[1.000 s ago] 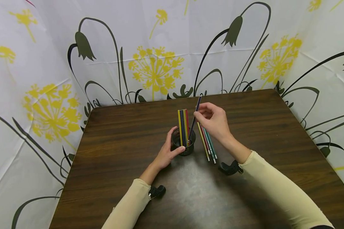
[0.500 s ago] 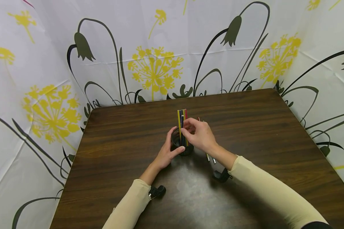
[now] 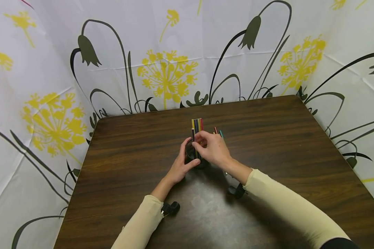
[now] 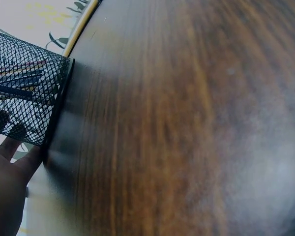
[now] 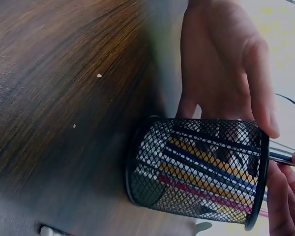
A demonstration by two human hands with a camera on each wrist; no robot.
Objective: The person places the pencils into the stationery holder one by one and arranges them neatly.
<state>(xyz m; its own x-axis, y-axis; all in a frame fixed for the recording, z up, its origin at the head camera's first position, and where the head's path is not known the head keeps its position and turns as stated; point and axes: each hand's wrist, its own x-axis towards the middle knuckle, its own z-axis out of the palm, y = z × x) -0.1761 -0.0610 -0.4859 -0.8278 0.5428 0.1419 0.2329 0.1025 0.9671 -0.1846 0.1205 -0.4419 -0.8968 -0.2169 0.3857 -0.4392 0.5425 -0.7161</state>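
The left hand point(image 3: 178, 168) wraps the black mesh cup point(image 5: 146, 189), its thumb at the near rim and its fingers spread around the outer left side; the cup stands upright on the wood-grain table point(image 3: 127, 155); inside it, a dark pencil point(image 3: 193, 133) stands nearly upright; just right of that come bunched pencils point(image 3: 197, 123), yellow, blue and red; the right hand point(image 3: 214, 148) pinches the dark pencil between thumb and fingertips; farther right, loose pencils point(image 3: 221, 133) lie on the table, partly hidden by that hand.
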